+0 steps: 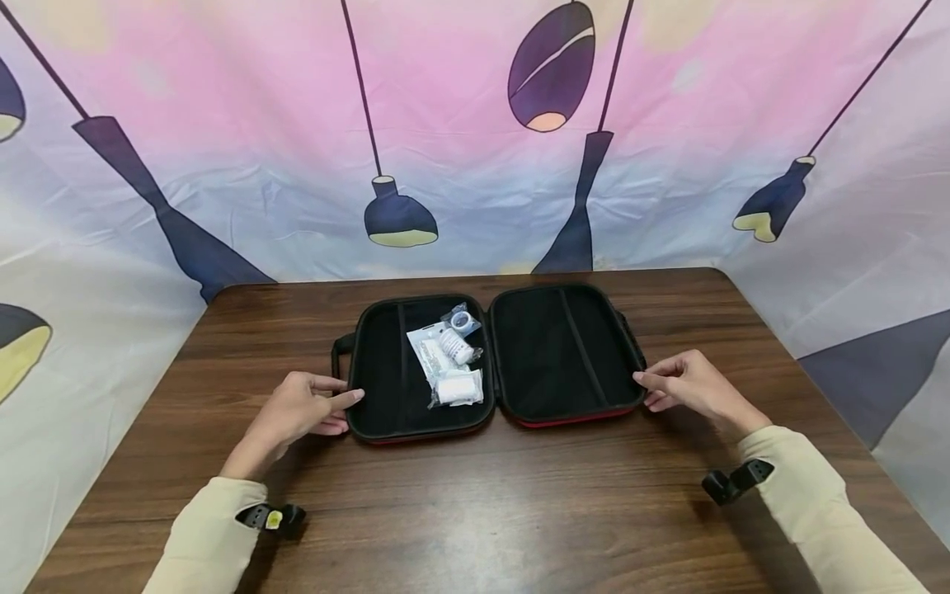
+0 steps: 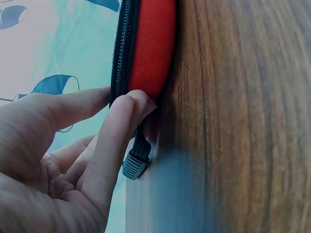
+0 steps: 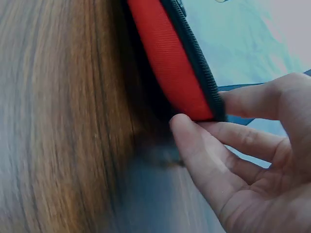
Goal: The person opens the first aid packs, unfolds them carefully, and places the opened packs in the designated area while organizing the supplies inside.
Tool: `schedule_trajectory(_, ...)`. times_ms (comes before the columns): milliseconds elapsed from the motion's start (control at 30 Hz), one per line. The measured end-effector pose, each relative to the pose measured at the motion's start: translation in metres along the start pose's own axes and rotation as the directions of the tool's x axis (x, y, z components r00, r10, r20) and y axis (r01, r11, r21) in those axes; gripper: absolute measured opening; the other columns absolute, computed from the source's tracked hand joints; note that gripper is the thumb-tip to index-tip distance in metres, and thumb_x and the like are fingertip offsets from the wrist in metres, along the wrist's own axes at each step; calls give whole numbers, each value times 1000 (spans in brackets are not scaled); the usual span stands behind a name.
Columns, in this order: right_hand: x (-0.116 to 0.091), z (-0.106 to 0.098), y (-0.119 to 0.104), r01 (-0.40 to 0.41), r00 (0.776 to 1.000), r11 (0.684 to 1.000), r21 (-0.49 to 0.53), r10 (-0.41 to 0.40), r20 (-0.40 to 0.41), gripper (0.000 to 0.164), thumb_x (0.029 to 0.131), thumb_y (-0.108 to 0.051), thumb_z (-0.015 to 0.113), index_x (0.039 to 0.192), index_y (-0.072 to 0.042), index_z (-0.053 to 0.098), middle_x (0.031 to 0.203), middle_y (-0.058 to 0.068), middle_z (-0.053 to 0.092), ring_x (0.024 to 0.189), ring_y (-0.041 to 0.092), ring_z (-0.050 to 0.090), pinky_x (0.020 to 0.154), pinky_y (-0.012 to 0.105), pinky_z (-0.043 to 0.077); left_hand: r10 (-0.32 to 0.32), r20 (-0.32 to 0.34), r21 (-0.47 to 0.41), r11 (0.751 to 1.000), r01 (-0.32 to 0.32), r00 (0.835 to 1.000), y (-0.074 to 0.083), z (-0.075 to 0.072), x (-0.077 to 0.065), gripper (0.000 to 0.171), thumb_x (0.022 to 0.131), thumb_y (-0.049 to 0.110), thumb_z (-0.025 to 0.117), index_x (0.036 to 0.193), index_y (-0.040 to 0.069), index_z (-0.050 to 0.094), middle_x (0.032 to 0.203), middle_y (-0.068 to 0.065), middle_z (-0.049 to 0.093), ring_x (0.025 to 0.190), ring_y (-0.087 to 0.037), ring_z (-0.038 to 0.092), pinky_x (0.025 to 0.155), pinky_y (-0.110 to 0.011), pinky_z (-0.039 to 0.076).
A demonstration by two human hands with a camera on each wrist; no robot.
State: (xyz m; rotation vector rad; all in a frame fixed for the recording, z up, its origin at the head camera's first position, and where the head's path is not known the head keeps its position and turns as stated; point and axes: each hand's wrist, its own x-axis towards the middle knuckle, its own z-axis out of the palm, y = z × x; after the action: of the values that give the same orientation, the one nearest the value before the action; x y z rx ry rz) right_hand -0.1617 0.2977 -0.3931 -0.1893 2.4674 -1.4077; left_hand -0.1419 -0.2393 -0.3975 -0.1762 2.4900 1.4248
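Note:
A zippered case lies unfolded on the table, black inside with red outer sides. Its left half holds several white items: a small roll in clear wrap, a ribbed white roll, a wrapped white roll and a flat packet. My left hand pinches the left half's near outer corner, thumb on the rim. At the right half's outer corner, my right hand does the same. Both wrist views show fingertips against the red side and its black zip.
The wooden table extends in front of the case and to both sides. A black handle sticks out at the case's left. Behind the table hangs a cloth printed with lamps. Each wrist carries a black strapped camera.

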Motion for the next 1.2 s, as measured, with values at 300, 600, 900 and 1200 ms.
schedule_trajectory(300,4,3,-25,15,993,920,-391,-61,-104,28,96,-23,72,103,4,75,77,6,74,66,21,70,58,35,57,-3,-45,-12,1000,2,999,1,0,3,47,95,12,72,131,-14,59,103,-21,73,72,-19,73,66,-32,62)
schedule_trajectory(600,31,37,-59,197,966,872,-448,-251,-64,25,91,-17,78,107,2,76,88,4,74,68,11,66,62,34,56,-13,-51,-39,999,11,999,-3,0,3,46,94,11,73,130,-14,60,111,-25,71,75,-19,74,68,-31,62)
schedule_trajectory(900,53,80,-86,299,948,848,-438,-318,31,31,89,-22,81,114,-5,76,105,7,74,70,8,65,62,31,56,-5,-45,-27,1000,4,999,-3,0,2,47,95,12,73,130,-15,59,102,-20,74,74,-19,74,68,-31,62)
schedule_trajectory(1200,65,122,-104,409,911,828,-383,-395,119,35,89,-22,81,118,-4,74,113,10,72,57,6,60,55,27,52,-11,-44,-18,1000,10,999,-2,1,2,48,95,13,73,131,-14,58,96,-15,76,74,-18,74,68,-31,62)
